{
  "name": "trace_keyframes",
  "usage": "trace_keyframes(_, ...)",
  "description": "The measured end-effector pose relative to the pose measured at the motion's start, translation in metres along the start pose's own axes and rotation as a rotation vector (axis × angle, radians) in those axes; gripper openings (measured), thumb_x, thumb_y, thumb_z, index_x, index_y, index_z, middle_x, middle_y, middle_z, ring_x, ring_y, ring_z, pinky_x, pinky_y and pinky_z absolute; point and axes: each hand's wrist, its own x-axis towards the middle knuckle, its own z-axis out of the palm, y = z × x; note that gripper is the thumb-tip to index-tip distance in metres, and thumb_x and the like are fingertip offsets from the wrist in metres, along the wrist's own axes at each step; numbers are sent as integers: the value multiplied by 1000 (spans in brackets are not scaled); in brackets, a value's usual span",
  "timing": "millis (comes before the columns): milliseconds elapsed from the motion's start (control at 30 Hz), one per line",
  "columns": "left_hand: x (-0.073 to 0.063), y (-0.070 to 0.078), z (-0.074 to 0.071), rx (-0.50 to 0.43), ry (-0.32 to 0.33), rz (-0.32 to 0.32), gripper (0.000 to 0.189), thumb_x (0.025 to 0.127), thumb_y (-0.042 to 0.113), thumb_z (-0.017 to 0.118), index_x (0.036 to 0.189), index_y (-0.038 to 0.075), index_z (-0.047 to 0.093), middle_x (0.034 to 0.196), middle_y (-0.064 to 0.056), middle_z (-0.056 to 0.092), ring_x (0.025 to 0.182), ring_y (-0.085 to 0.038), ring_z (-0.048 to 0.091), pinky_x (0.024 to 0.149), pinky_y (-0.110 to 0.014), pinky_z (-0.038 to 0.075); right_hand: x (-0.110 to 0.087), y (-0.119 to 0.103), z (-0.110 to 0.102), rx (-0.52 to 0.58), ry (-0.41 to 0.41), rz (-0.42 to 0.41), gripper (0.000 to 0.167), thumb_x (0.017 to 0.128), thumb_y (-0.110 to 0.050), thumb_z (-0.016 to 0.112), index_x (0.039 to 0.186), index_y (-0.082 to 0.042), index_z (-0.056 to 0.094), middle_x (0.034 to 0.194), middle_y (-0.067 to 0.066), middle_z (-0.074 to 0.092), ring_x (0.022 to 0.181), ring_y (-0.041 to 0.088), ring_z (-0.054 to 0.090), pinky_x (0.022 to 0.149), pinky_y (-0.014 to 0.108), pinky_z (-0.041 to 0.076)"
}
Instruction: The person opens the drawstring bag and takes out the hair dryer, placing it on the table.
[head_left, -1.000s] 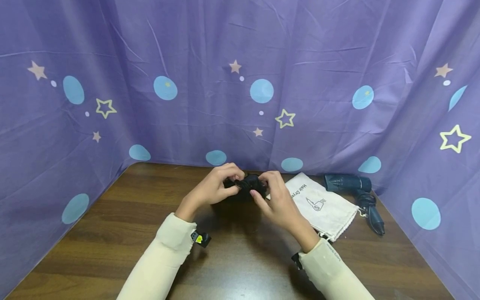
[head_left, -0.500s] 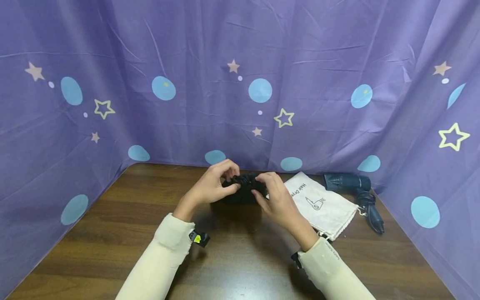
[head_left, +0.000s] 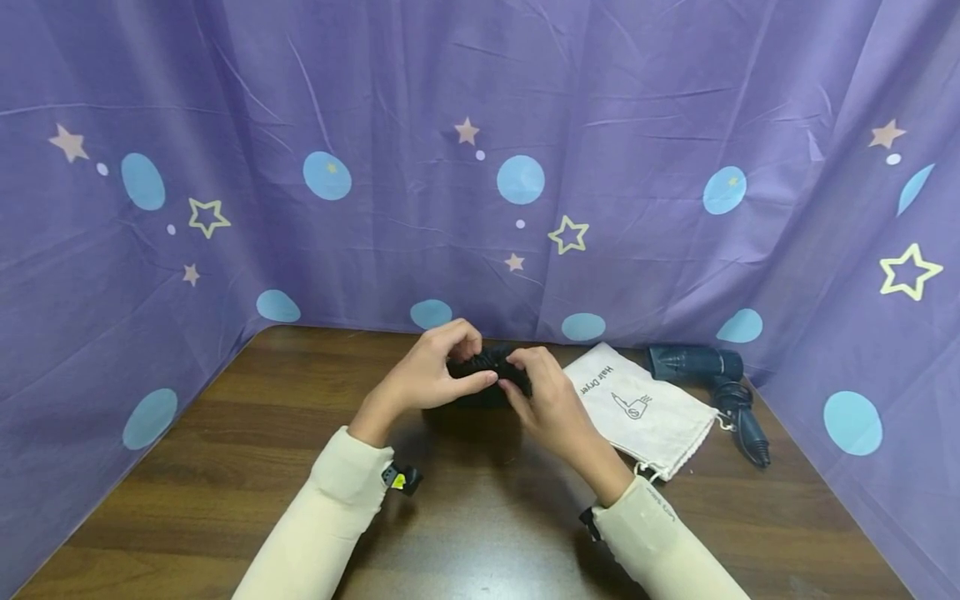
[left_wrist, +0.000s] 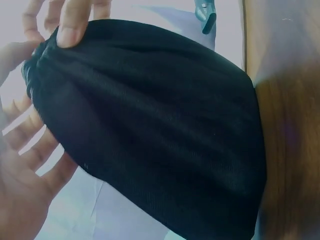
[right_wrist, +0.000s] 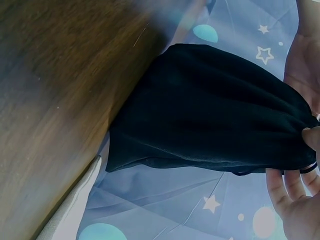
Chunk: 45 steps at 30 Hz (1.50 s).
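A black cloth drawstring pouch (head_left: 472,396) stands upright on the wooden table, its gathered mouth toward the top. My left hand (head_left: 423,371) holds the left side of that mouth, the thumb stretched across its front. On the other side, my right hand (head_left: 551,404) pinches the gathered cloth between thumb and fingers. The two thumbs almost meet. Smooth folds run down the black pouch (left_wrist: 160,115) in the left wrist view, and its base touches the wood. A thin black cord loop shows near the pouch's (right_wrist: 210,115) mouth in the right wrist view. What is inside is hidden.
Right of my hands lies a white drawstring bag (head_left: 633,412) printed "Hair Dryer". Beside it, at the table's back right, is a dark teal hair dryer (head_left: 697,364) with its cord bundled. A purple patterned curtain (head_left: 450,208) borders the wooden table (head_left: 315,400).
The dark bulge at the pouch's mouth has sunk and the mouth is more tightly gathered. My left thumb has slid right, toward the right thumb. The white bag and hair dryer have stayed put.
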Motion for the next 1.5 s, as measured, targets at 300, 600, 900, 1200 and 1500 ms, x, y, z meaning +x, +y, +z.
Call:
trace_keyframes(300,4,2,4,77,45,98,21,86,15,79,93,10,60,83,-1,54,75,-16,53,65,-35,49,0,-3,0,6,-6,31,28,95,-8,70,117,1,54,106,12,59,97,26,60,85,39,50)
trace_keyframes(600,4,7,4,140,87,171,18,84,13,81,88,10,64,78,-2,56,71,-16,54,61,-38,50,0,-6,0,40,30,121,26,94,-10,73,113,0,57,99,10,59,86,23,60,74,36,51)
trace_keyframes(900,5,11,6,242,91,163,20,83,17,82,86,9,65,77,-1,57,70,-13,53,63,-28,48,2,-9,-2,35,69,186,26,93,-8,74,114,4,62,95,12,61,81,21,59,67,32,52)
trace_keyframes(1200,6,17,9,367,130,200,22,80,19,84,81,8,65,74,1,56,66,-10,51,59,-26,45,0,-11,3,-64,123,102,19,90,-2,72,105,6,62,93,16,63,81,25,62,67,36,54)
trace_keyframes(1500,8,20,12,511,131,322,14,77,12,73,77,6,60,73,0,54,64,-14,50,55,-27,44,1,-11,4,-142,110,55,10,91,-2,61,98,4,57,87,13,58,75,25,58,64,38,52)
